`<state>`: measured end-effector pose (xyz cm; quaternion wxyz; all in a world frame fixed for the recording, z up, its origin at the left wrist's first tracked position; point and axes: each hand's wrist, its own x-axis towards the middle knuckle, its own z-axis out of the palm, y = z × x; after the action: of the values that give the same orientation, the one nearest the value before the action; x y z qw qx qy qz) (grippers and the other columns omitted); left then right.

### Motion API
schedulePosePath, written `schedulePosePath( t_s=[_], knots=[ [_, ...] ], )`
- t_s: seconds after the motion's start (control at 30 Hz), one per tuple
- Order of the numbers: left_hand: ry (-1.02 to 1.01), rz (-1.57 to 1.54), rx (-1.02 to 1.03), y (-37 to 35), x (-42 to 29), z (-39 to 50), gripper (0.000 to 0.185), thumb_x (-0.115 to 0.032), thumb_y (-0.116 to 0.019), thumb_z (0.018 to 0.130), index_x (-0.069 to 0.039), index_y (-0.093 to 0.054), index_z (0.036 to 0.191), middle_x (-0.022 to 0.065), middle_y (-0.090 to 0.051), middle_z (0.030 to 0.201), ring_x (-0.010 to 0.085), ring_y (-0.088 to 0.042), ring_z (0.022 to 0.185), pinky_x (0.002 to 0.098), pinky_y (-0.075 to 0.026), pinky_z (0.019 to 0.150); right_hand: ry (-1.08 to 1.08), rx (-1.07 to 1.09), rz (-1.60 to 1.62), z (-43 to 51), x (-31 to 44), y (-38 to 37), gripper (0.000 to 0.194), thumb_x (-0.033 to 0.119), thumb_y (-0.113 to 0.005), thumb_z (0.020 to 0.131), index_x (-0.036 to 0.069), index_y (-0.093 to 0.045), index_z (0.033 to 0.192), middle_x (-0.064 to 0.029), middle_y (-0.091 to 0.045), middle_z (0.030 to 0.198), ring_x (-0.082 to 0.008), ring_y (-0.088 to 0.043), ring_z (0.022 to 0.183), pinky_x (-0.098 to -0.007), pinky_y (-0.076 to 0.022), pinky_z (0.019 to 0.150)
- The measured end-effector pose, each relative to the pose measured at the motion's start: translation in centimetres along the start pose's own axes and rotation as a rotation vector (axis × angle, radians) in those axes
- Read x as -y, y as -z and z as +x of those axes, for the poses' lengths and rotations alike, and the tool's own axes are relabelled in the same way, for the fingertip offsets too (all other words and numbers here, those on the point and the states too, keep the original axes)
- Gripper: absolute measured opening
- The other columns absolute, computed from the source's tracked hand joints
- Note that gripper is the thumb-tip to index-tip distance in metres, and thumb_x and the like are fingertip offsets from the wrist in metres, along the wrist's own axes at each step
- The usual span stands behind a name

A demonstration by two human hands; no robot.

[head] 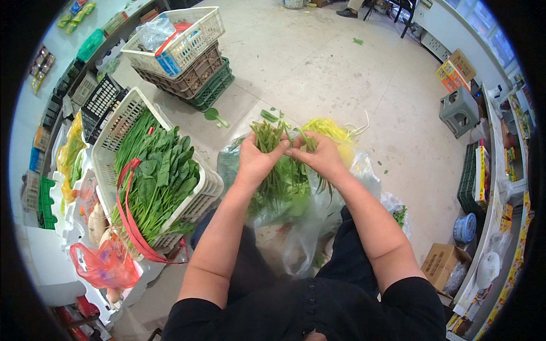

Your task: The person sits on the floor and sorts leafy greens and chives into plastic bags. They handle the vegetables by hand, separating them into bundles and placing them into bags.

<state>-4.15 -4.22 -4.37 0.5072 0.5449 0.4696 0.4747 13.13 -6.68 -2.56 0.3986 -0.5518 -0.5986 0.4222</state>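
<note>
My left hand (256, 160) is wrapped around a bunch of leafy green stems (268, 134), whose cut ends point away from me. A few more stems (312, 144) are held in my right hand (322, 155), right beside it. The thumbs of both hands meet or nearly meet between the two bundles. Below them, a clear plastic bag (298, 251) lies spread between my knees, with more leafy greens (294, 187) in or on it. Just past my right hand is a yellow mesh bag (322, 127) with a pale string.
On my left, a white plastic crate (147, 100) holds spinach (164, 164), chives (138, 134) and a red strap (123, 200). Beyond it stand stacked crates (187, 72). A red plastic bag (106, 264) lies nearer. A grey stool (460, 111) and cardboard box (443, 266) stand right.
</note>
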Motion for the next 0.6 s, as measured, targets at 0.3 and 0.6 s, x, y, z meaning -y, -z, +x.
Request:
schedulePosePath(
  t_s=[0.3, 0.6],
  knots=[
    [0.013, 0.005, 0.112, 0.9, -0.7, 0.1, 0.016, -0.008, -0.074, 0.079, -0.002, -0.065, 0.091, 0.0018, -0.066, 0.082, 0.008, -0.061, 0.072, 0.0236, -0.049, 0.068, 0.109, 0.128, 0.035, 0.4, -1.6, 0.3, 0.022, 0.023, -0.073, 0.085, 0.003, -0.066, 0.088, 0.0033, -0.057, 0.069, -0.0048, -0.05, 0.067, -0.023, -0.0417, 0.06],
    [-0.038, 0.184, 0.103, 0.8, -0.9, -0.3, 0.019, -0.009, -0.073, 0.079, -0.002, -0.064, 0.093, 0.0003, -0.065, 0.084, 0.0076, -0.06, 0.076, 0.0257, -0.049, 0.071, 0.168, -0.071, -0.054, 0.6, -0.7, 2.9, 0.021, 0.023, -0.065, 0.09, 0.002, -0.066, 0.092, -0.0029, -0.063, 0.075, -0.0084, -0.055, 0.07, -0.0252, -0.0459, 0.065]
  ],
)
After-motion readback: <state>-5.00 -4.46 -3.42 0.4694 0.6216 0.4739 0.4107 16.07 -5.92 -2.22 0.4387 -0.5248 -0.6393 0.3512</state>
